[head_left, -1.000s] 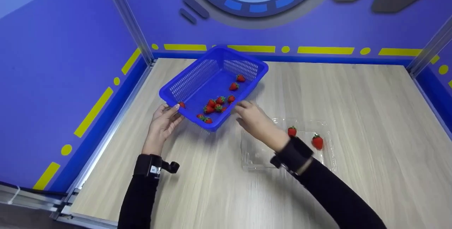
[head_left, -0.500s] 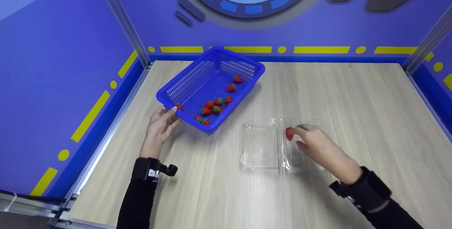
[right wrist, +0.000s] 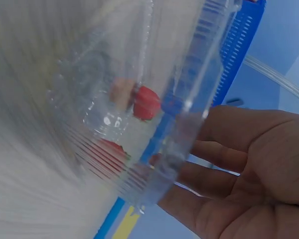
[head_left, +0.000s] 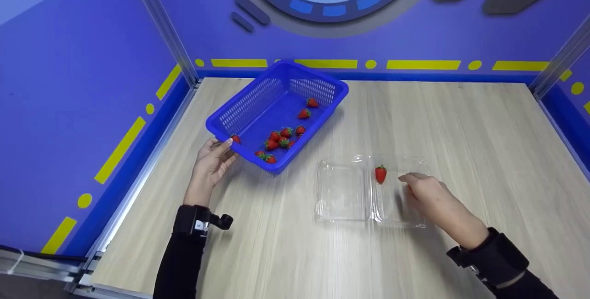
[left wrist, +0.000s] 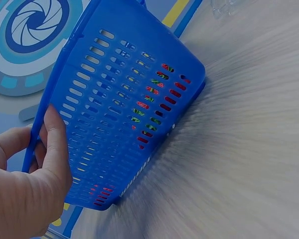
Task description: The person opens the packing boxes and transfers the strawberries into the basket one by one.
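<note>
My left hand (head_left: pixel 209 167) grips the near left rim of a blue plastic basket (head_left: pixel 258 101), thumb over the edge and fingers on the outer side, as the left wrist view shows. Several strawberries (head_left: pixel 275 136) lie in the basket, mostly along its right side. My right hand (head_left: pixel 433 200) is over the right half of a clear plastic clamshell box (head_left: pixel 342 190). One strawberry (head_left: pixel 380 174) sits beside its hinge; red shows under my right fingers. In the right wrist view, strawberries (right wrist: pixel 147 103) appear through the box wall. Whether my right fingertips hold one is hidden.
The pale wooden table (head_left: pixel 498 174) carries both containers. Blue panels (head_left: pixel 461 41) stand behind it and at both sides. The basket's slotted wall (left wrist: pixel 114 99) fills much of the left wrist view.
My right hand has gone from the basket's right rim to the clamshell box, then slightly right from the strawberry beside the hinge. My left hand stays on the basket, which has not visibly moved.
</note>
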Tool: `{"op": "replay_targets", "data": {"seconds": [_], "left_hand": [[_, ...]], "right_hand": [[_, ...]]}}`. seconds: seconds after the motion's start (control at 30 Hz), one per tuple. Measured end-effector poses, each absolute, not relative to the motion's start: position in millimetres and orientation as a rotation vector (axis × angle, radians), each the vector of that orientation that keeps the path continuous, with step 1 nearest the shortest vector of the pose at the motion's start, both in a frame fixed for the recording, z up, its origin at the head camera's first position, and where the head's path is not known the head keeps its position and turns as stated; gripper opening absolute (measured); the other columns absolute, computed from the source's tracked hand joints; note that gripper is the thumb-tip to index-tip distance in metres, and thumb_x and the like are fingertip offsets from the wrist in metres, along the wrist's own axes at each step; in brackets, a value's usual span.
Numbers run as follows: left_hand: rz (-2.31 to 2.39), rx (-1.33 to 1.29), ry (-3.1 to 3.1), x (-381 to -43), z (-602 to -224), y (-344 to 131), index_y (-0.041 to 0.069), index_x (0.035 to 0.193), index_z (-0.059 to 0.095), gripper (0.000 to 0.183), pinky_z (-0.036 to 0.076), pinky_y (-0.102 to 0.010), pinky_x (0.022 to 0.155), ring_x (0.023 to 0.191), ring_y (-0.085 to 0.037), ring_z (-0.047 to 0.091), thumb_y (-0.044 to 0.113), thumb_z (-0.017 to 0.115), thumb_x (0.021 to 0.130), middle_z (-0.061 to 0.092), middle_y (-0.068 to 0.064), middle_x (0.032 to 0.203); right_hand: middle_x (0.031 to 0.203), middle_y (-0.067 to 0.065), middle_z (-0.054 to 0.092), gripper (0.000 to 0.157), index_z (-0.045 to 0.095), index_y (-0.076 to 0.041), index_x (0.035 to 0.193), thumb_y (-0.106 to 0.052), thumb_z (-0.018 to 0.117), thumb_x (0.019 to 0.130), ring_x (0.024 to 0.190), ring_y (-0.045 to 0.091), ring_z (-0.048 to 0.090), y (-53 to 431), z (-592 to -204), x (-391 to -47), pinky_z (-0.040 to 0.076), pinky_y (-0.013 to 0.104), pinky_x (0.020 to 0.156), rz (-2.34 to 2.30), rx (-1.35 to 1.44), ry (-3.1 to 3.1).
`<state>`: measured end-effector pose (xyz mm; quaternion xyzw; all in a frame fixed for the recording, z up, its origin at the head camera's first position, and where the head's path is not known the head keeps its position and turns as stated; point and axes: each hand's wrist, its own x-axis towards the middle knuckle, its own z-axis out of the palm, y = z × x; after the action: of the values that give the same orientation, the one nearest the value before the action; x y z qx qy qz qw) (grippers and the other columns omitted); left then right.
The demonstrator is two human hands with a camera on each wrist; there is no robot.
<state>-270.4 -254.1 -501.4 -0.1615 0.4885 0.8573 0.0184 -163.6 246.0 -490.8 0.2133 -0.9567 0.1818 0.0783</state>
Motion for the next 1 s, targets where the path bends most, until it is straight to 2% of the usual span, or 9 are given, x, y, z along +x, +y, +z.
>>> {"op": "replay_targets", "data": {"seconds": [0.2, 0.3, 0.43, 0.5, 0.63, 0.73, 0.87, 1.0], "left_hand": [[2.666, -0.505, 1.503, -269.8, -501.8, -252.9, 0.007, 0.112, 0.052, 0.025, 0.061, -0.032, 0.080, 0.087, -0.018, 0.070, 0.000, 0.069, 0.096, 0.070, -0.005, 0.101], [2.661, -0.501, 1.499, -269.8, -502.2, -253.5, 0.007, 0.112, 0.051, 0.025, 0.061, -0.032, 0.080, 0.088, -0.018, 0.070, 0.001, 0.068, 0.096, 0.070, -0.004, 0.101], [2.647, -0.500, 1.520, -270.4, -502.3, -254.8, 0.008, 0.114, 0.049, 0.026, 0.061, -0.032, 0.082, 0.089, -0.018, 0.070, 0.001, 0.068, 0.096, 0.070, -0.003, 0.101], [2.649, -0.506, 1.520, -270.1, -502.2, -255.1, 0.008, 0.114, 0.049, 0.027, 0.061, -0.032, 0.082, 0.089, -0.018, 0.070, 0.001, 0.068, 0.096, 0.070, -0.003, 0.102], [2.653, -0.510, 1.512, -270.4, -503.0, -254.2, 0.007, 0.114, 0.049, 0.027, 0.061, -0.031, 0.081, 0.088, -0.018, 0.070, 0.002, 0.069, 0.096, 0.070, -0.004, 0.102], [2.648, -0.502, 1.523, -271.1, -504.2, -253.1, 0.007, 0.112, 0.050, 0.026, 0.061, -0.031, 0.082, 0.088, -0.018, 0.070, 0.002, 0.069, 0.096, 0.070, -0.005, 0.101], [2.656, -0.488, 1.531, -270.8, -504.1, -253.3, 0.007, 0.111, 0.052, 0.023, 0.061, -0.032, 0.083, 0.088, -0.018, 0.070, 0.001, 0.069, 0.096, 0.071, -0.006, 0.101], [2.670, -0.488, 1.523, -270.0, -502.7, -254.5, 0.007, 0.111, 0.052, 0.023, 0.061, -0.032, 0.082, 0.088, -0.018, 0.070, 0.000, 0.068, 0.096, 0.071, -0.005, 0.100]], "right_hand": [[0.100, 0.024, 0.070, 0.027, 0.068, 0.010, 0.101, 0.021, 0.060, 0.077, 0.089, 0.038, 0.070, 243.3, -499.9, -166.6, 0.060, 0.043, 0.070, 0.479, 0.667, -2.818], [0.096, 0.024, 0.069, 0.023, 0.067, 0.010, 0.098, 0.020, 0.059, 0.079, 0.081, 0.040, 0.069, 243.2, -501.8, -170.1, 0.060, 0.045, 0.066, 0.428, 0.644, -2.774], [0.094, 0.027, 0.067, 0.018, 0.066, 0.010, 0.097, 0.016, 0.058, 0.082, 0.080, 0.045, 0.067, 241.9, -500.0, -176.5, 0.060, 0.050, 0.068, 0.382, 0.582, -2.836], [0.088, 0.026, 0.065, 0.018, 0.064, 0.010, 0.094, 0.013, 0.061, 0.076, 0.077, 0.045, 0.064, 240.1, -500.2, -178.4, 0.058, 0.050, 0.067, 0.330, 0.555, -2.900], [0.073, 0.016, 0.056, 0.022, 0.057, 0.004, 0.077, -0.001, 0.066, 0.057, 0.068, 0.035, 0.056, 235.7, -506.7, -180.0, 0.051, 0.046, 0.066, 0.094, 0.603, -2.989], [0.069, 0.012, 0.052, 0.026, 0.054, 0.001, 0.071, -0.006, 0.066, 0.050, 0.067, 0.031, 0.052, 235.5, -511.4, -180.6, 0.048, 0.045, 0.064, 0.002, 0.638, -3.002], [0.067, 0.012, 0.051, 0.018, 0.055, 0.001, 0.069, 0.004, 0.065, 0.054, 0.062, 0.032, 0.053, 239.7, -514.9, -183.5, 0.052, 0.045, 0.056, 0.124, 0.646, -2.937], [0.065, 0.009, 0.050, 0.020, 0.054, -0.002, 0.067, 0.016, 0.058, 0.058, 0.055, 0.029, 0.054, 244.0, -518.0, -186.8, 0.052, 0.042, 0.047, 0.237, 0.724, -2.882]]}}
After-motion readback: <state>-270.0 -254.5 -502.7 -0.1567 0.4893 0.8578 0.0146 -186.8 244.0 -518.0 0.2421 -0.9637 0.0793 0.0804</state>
